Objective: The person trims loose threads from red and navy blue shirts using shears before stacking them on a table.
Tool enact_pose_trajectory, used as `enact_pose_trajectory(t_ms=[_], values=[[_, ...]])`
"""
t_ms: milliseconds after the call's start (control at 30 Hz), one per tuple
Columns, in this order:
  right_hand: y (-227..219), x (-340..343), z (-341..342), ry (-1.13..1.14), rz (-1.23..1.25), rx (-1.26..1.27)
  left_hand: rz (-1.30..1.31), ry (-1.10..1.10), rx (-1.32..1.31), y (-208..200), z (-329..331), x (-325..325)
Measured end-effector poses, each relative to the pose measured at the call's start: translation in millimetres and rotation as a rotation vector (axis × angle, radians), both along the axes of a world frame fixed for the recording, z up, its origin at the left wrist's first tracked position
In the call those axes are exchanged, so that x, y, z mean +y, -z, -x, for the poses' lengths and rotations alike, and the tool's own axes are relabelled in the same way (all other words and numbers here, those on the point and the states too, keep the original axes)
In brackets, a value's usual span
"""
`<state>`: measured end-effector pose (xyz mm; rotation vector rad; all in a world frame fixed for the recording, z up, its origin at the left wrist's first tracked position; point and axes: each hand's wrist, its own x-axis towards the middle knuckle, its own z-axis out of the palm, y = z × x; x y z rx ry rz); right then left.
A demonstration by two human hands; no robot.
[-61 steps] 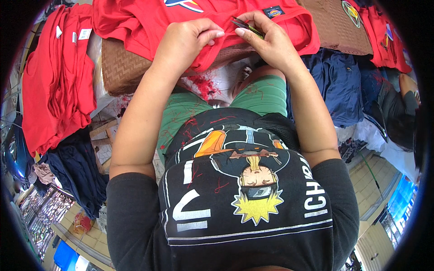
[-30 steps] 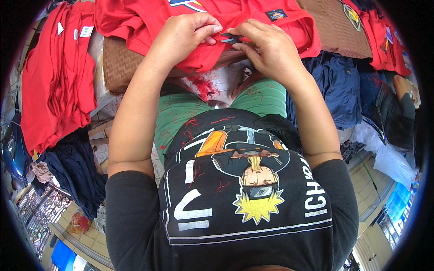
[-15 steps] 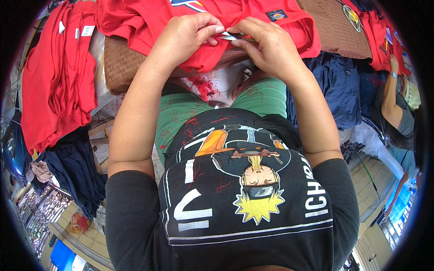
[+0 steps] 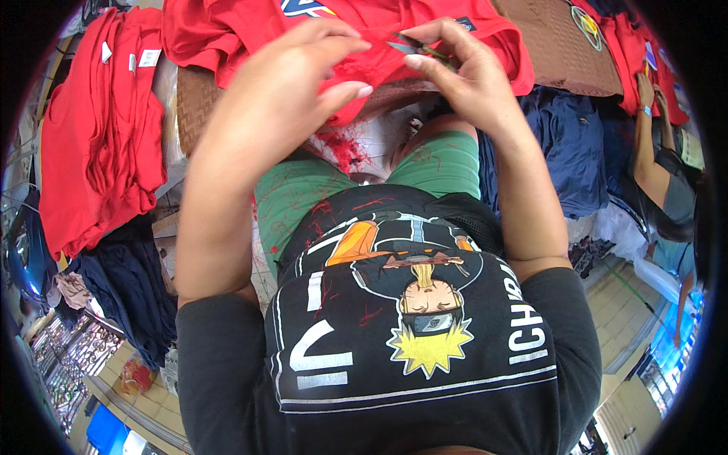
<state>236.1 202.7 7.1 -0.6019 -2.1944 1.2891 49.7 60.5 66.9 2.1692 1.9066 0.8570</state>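
Green shorts (image 4: pixel 447 163) sit nearest, flecked with red thread. Above the lap, the left hand (image 4: pixel 292 72) pinches a fold of the red shirt (image 4: pixel 364 45); the right hand (image 4: pixel 462 72) pinches small snips (image 4: pixel 409 47) against that fold. Beyond, a brown mat (image 4: pixel 553 45) and folded red shirts (image 4: pixel 98 129).

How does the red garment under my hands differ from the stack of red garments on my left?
The red garment under the hands lies spread and rumpled, gripped by the left hand; the red stack lies folded and untouched. The stack shows white tags; the held one shows a printed emblem. Both are red.
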Motion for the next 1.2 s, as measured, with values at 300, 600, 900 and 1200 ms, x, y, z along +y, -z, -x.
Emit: enact_pose_trajectory(t_ms=[300,600,900,1200], values=[[34.9,-32.6,18.6,0.160,-0.038,-0.068,0.152,-0.099,-0.091,50.7,7.9,24.5],[41.3,-33.3,26.5,0.203,-0.144,0.050,0.104,-0.151,-0.529,72.1,6.5,22.5],[28.3,-18.9,23.1,0.076,-0.018,-0.038,0.163,-0.172,-0.428,64.4,0.0,22.9],[13.4,-23.3,26.3,0.165,-0.117,-0.011,-0.150,-0.153,-0.320,63.9,-14.0,28.1]])
